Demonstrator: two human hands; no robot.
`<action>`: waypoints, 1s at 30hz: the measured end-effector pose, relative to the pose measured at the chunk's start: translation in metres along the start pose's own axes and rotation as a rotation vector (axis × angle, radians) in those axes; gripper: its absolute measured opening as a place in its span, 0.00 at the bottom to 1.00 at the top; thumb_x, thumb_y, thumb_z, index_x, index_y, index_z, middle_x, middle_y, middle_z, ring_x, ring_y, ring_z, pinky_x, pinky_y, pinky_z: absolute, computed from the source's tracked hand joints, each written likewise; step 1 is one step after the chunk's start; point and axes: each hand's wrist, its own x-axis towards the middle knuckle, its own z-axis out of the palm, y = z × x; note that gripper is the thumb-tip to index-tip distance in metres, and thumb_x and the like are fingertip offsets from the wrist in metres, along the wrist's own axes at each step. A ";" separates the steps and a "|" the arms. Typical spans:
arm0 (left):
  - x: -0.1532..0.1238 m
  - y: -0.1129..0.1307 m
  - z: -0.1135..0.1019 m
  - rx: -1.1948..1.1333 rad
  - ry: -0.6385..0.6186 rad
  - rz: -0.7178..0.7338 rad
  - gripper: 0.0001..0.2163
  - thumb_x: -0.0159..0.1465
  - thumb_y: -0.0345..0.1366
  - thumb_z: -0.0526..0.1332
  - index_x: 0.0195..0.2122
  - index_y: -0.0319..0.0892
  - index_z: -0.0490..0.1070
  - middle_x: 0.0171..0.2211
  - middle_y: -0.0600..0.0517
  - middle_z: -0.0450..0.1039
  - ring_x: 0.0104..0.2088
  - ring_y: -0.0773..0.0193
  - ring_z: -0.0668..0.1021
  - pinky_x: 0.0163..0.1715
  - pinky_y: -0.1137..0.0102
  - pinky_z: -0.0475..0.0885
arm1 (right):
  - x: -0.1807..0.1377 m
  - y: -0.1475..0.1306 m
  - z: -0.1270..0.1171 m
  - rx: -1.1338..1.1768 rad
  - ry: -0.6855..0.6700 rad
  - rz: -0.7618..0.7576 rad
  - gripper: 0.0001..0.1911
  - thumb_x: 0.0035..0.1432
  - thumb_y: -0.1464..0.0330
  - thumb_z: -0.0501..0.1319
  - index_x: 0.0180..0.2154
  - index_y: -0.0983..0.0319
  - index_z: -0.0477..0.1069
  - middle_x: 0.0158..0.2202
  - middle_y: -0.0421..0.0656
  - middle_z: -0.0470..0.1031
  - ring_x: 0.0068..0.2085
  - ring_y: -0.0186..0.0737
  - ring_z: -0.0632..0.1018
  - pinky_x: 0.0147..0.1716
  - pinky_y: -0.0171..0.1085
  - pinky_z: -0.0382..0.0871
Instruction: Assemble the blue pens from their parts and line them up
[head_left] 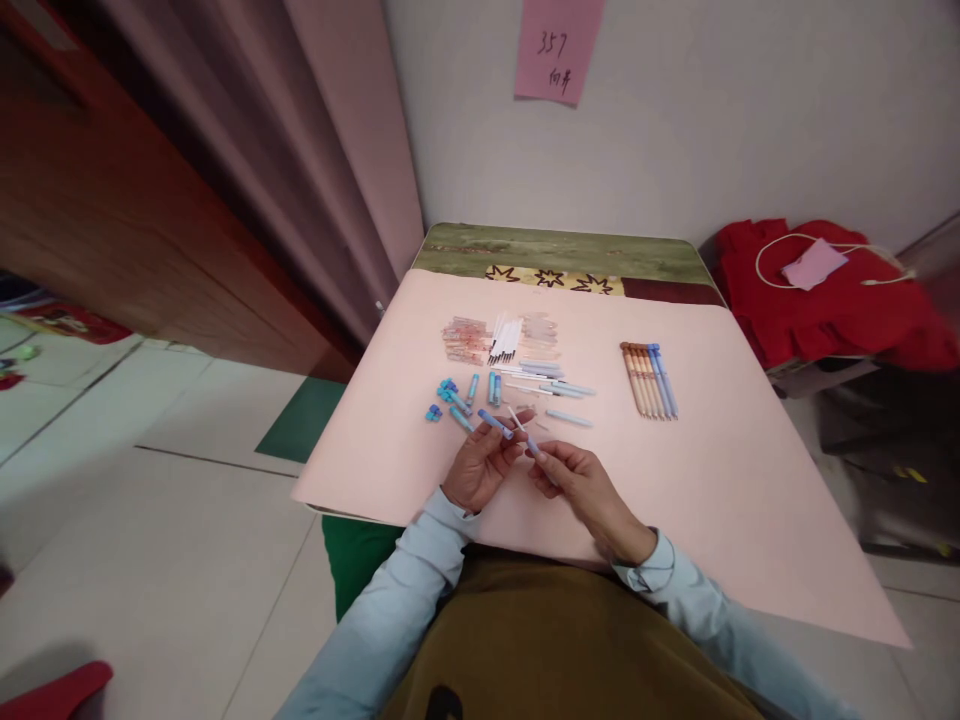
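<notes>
Near the front of the table, my left hand (477,470) pinches a blue pen barrel (495,424). My right hand (592,490) grips a pale blue pen part (532,446), from which a thin white refill (516,416) sticks up toward the left. The two pieces are close together but look apart. Just beyond my fingers lie several blue barrels (473,388) and small blue pen toppers (448,389). Light blue pen parts (568,417) and loose white refills (507,338) are spread behind them. My palms and fingers hide part of the held pieces.
Brown and blue finished-looking pens (649,380) form a row on the right of the pink-covered table (750,500). Clear, reddish-printed tubes (466,340) and pale pieces (540,335) lie toward the back. A red cloth with a white cable (780,300) is beyond the right edge.
</notes>
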 end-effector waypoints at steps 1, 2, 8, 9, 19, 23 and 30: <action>0.000 0.000 0.001 0.001 -0.012 0.007 0.08 0.59 0.33 0.68 0.38 0.36 0.75 0.56 0.41 0.71 0.39 0.67 0.80 0.33 0.78 0.76 | 0.000 0.001 0.000 0.004 0.019 -0.027 0.24 0.54 0.49 0.64 0.41 0.63 0.75 0.29 0.43 0.75 0.28 0.33 0.72 0.27 0.33 0.67; 0.000 0.000 0.002 -0.001 -0.019 0.017 0.08 0.58 0.34 0.69 0.38 0.36 0.75 0.57 0.41 0.71 0.39 0.68 0.79 0.32 0.78 0.75 | 0.000 0.001 0.000 0.001 0.039 -0.060 0.24 0.54 0.50 0.65 0.42 0.63 0.74 0.29 0.43 0.75 0.29 0.34 0.73 0.30 0.34 0.68; 0.003 -0.003 0.001 -0.017 0.025 0.040 0.09 0.57 0.34 0.70 0.37 0.36 0.76 0.44 0.45 0.77 0.33 0.71 0.77 0.33 0.76 0.75 | -0.012 -0.004 -0.004 -0.244 0.161 -0.224 0.18 0.56 0.53 0.65 0.40 0.61 0.72 0.27 0.39 0.73 0.26 0.33 0.70 0.26 0.32 0.63; 0.003 -0.003 0.000 -0.021 0.042 0.044 0.09 0.57 0.34 0.70 0.37 0.37 0.76 0.42 0.46 0.78 0.32 0.71 0.77 0.33 0.76 0.75 | -0.014 -0.006 -0.004 -0.316 0.185 -0.253 0.16 0.57 0.54 0.64 0.38 0.60 0.72 0.28 0.40 0.74 0.27 0.34 0.70 0.26 0.33 0.63; 0.004 -0.007 0.002 0.028 0.079 0.076 0.09 0.56 0.33 0.71 0.36 0.36 0.76 0.38 0.47 0.78 0.30 0.71 0.77 0.32 0.76 0.75 | -0.019 -0.020 0.000 -0.794 0.336 -0.446 0.10 0.61 0.58 0.60 0.37 0.57 0.73 0.30 0.42 0.78 0.28 0.37 0.75 0.28 0.34 0.66; 0.004 -0.008 -0.001 0.043 0.052 0.083 0.09 0.57 0.34 0.70 0.37 0.37 0.76 0.38 0.47 0.78 0.29 0.71 0.77 0.30 0.75 0.74 | -0.017 -0.020 -0.001 -0.849 0.350 -0.460 0.10 0.61 0.58 0.60 0.36 0.57 0.73 0.30 0.41 0.79 0.28 0.37 0.76 0.28 0.34 0.67; 0.004 -0.008 -0.001 0.066 0.054 0.087 0.09 0.57 0.35 0.70 0.37 0.38 0.75 0.38 0.47 0.79 0.36 0.65 0.80 0.36 0.71 0.77 | -0.013 -0.021 0.005 -0.899 0.422 -0.608 0.09 0.61 0.60 0.61 0.39 0.58 0.73 0.36 0.43 0.80 0.34 0.39 0.79 0.34 0.35 0.69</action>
